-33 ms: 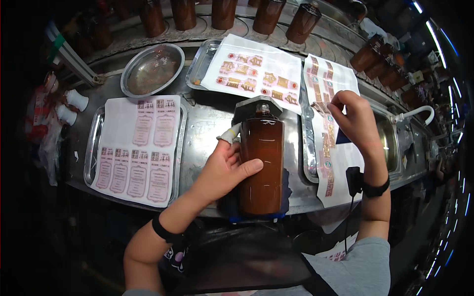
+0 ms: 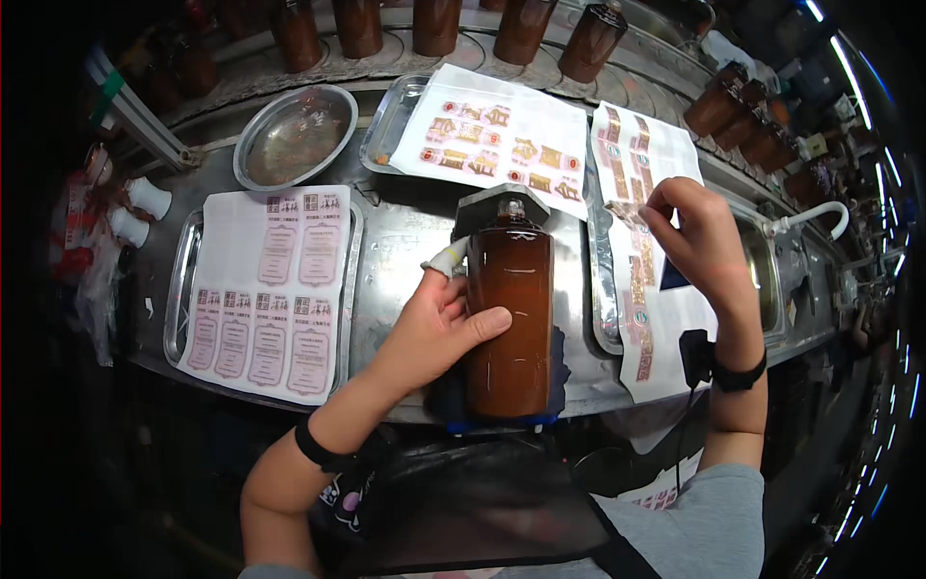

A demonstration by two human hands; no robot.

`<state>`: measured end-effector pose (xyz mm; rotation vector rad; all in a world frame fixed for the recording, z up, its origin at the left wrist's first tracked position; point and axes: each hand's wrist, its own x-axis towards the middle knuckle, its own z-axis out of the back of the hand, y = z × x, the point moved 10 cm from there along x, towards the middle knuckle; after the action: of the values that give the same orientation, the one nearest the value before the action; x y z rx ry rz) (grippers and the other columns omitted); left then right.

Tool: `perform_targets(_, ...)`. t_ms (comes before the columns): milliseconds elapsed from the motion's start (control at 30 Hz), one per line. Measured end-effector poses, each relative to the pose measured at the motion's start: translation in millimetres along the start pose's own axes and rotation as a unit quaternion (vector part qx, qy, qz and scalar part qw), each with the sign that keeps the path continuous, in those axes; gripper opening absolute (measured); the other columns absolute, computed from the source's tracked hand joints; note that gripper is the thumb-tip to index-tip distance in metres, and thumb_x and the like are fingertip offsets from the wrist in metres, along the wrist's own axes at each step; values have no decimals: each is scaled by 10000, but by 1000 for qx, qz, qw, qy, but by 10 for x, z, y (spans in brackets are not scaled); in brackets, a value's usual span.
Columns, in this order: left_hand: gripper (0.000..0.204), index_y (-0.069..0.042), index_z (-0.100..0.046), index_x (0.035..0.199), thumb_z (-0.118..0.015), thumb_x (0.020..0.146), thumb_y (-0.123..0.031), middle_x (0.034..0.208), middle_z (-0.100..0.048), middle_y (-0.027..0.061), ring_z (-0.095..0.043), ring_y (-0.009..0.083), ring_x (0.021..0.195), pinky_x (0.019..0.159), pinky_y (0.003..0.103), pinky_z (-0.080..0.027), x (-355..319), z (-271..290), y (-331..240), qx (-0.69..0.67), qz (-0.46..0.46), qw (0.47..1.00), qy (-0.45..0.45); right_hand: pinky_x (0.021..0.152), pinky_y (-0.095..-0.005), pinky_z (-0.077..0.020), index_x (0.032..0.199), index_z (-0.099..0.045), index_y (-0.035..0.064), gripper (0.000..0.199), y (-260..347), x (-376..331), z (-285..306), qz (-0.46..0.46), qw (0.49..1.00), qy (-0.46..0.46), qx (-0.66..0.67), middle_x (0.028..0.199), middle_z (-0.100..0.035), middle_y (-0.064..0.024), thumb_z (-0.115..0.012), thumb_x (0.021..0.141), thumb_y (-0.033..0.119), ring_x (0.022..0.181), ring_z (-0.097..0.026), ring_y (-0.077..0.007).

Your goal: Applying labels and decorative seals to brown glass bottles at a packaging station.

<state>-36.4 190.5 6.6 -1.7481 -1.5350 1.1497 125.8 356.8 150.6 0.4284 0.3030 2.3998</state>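
My left hand (image 2: 436, 326) is closed on the left side of a glossy brown bottle (image 2: 514, 328), thumb across its front. A white cover (image 2: 447, 259) wraps one of its fingertips. The bottle's neck points away from me, against a grey metal piece (image 2: 479, 214), and dark cloth (image 2: 559, 372) shows beside its base. Over a sheet of narrow gold and pink strip labels (image 2: 640, 289), my right hand (image 2: 696, 232) pinches the end of a strip label (image 2: 627, 212) between thumb and forefinger. How far that strip is off the sheet I cannot tell.
A sheet of pink-framed labels (image 2: 253, 328) lies on a tray at left. Behind are a metal bowl (image 2: 294, 138) and a sheet of gold labels (image 2: 463, 106). Brown bottles (image 2: 436, 24) line a conveyor (image 2: 405, 53). A sink (image 2: 764, 280) with a white tap (image 2: 825, 214) is at right.
The strip's end at my right fingertips has shifted slightly and looks paler. My left hand and the bottle have stayed almost still.
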Motion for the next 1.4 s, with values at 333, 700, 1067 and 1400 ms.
perform_targets(333, 863, -42, -195, 1519, -758, 877, -165, 1426, -440, 197, -453, 254, 1334, 1124, 386, -365, 31, 16, -135, -10, 6, 1000, 2, 589, -366, -482, 811, -614, 1, 140, 1300, -21, 324, 191, 951, 147, 194, 732, -606, -116, -745, 766, 19, 664, -614, -298)
perform_targets(700, 939, -66, -72, 1561, -712, 875, -119, 1550, -248, 194, -373, 269, 1392, 1132, 404, -361, -304, -232, -59, 81, -65, 994, -34, 644, -414, -500, 802, -617, 12, 150, 1110, 160, -577, 165, 956, 167, 173, 761, -636, -168, -716, 793, 124, 730, -631, -362)
perform_targets(1067, 915, -38, -70, 1557, -694, 891, -101, 1511, -307, 196, -390, 276, 1381, 1137, 395, -331, -276, -255, -129, 68, -76, 994, -41, 595, -299, -459, 886, -592, -11, 192, 475, -24, -734, -157, 949, 73, 265, 750, -635, -98, -678, 907, 160, 640, -581, -160)
perform_targets(1400, 901, -49, -75, 1559, -687, 899, -97, 1526, -291, 202, -367, 279, 1396, 1155, 399, -298, -260, -229, -76, 39, -68, 996, -46, 601, -189, -372, 961, -497, 47, 410, 321, -247, -1181, -211, 858, 59, 464, 780, -466, 44, -808, 837, 281, 698, -404, -20)
